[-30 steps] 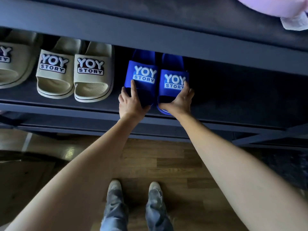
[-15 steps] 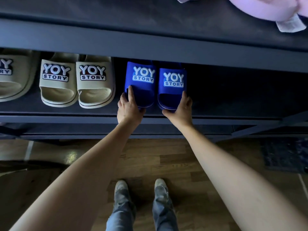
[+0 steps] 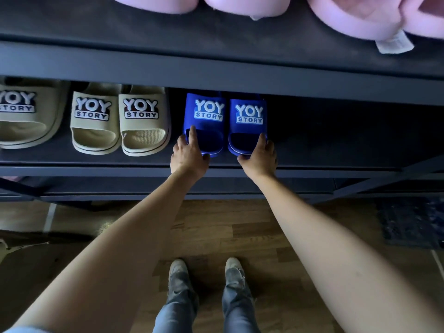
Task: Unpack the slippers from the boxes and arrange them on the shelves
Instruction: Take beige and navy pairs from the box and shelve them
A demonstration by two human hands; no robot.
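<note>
Two blue "YOY STORY" slippers stand side by side, toes toward me, on the middle shelf (image 3: 96,170) of a dark rack. My left hand (image 3: 189,156) holds the toe of the left blue slipper (image 3: 209,109), with the index finger on the strap's edge and the thumb at the front rim. My right hand (image 3: 260,157) wraps round the outer toe corner of the right blue slipper (image 3: 248,114), with the thumb at the sole's front. Both soles rest flat on the shelf.
A beige pair (image 3: 120,121) stands just left of the blue pair, and another beige slipper (image 3: 24,116) is at the far left. Pink slippers (image 3: 360,15) sit on the top shelf (image 3: 216,39). Right of the blue pair the shelf is dark. A dark mat (image 3: 413,222) lies on the wooden floor.
Both hands have slid the blue pair further back under the top shelf, side by side and straighter. My view has tilted up, and the pink slippers now show.
</note>
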